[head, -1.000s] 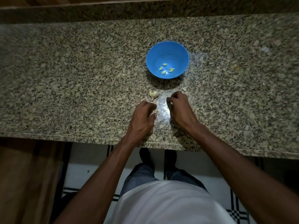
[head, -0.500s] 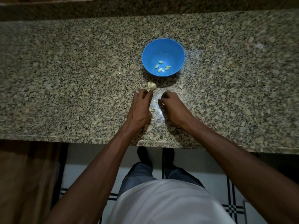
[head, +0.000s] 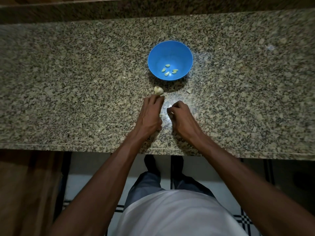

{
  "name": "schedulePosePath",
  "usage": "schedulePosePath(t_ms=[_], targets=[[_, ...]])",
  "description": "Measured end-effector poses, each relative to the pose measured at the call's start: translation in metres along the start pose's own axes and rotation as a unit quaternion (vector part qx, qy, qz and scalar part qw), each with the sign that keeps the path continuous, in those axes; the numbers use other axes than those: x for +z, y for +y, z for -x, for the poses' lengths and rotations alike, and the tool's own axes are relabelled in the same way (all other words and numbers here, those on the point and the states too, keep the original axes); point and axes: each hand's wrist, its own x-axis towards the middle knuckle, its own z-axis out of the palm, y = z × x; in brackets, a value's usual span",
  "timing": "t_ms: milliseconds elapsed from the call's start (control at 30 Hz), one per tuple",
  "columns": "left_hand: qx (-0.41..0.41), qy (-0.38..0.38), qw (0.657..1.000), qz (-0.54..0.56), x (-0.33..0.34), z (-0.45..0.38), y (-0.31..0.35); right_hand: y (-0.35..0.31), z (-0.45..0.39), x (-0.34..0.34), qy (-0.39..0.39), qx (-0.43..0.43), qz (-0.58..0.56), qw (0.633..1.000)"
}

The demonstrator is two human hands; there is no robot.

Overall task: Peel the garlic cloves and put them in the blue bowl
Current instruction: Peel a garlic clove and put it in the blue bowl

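Garlic lies in three places on the granite counter, which fills the upper half of the view and is the largest thing here. On it, near the middle, stands one blue bowl, and inside it lie four peeled cloves, pale yellow-green, close together but mostly apart. Just in front of the bowl, in its shadow, sits one partial garlic bulb in its papery skin. A few skin scraps are scattered near the bowl and the hands; nothing stands between the hands and the bowl except the bulb.

Two bare hands work just in front of the bulb. The left hand lies knuckles up with its fingers reaching forward, the fingertips almost at the bulb; whether that grip is closed on anything, I cannot tell. The right hand has its fingers curled, the grip pinching a small pale garlic piece at the fingertips.

Compared with a second ago, the left hand has stretched forward toward the bulb, while the right hand keeps its curled pinch in much the same spot. The bowl's count of four is unchanged.
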Motion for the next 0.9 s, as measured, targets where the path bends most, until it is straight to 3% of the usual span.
schedulePosePath(t_ms=[200,300,433,633,833,900], targets=[[-0.004,0.001,0.998,-0.058,-0.004,-0.006,0.009,0.022,-0.014,-0.011,0.038,0.050,0.033,0.997],[0.021,-0.001,0.998,-0.057,-0.003,0.005,0.007,0.014,-0.007,-0.012,0.020,0.025,0.051,0.998],[0.010,0.044,0.999,0.017,0.003,0.028,-0.010,0.009,0.008,-0.005,-0.015,-0.003,-0.003,1.000],[-0.052,0.121,0.986,0.102,-0.010,0.022,-0.012,0.021,-0.008,-0.018,0.036,0.038,-0.025,0.998],[-0.002,0.021,0.999,0.050,-0.005,0.020,-0.007,-0.003,-0.004,-0.004,-0.065,-0.061,0.013,0.996],[0.006,0.022,0.998,0.055,-0.004,0.032,-0.008,-0.005,0.002,-0.003,-0.081,-0.063,0.002,0.995]])
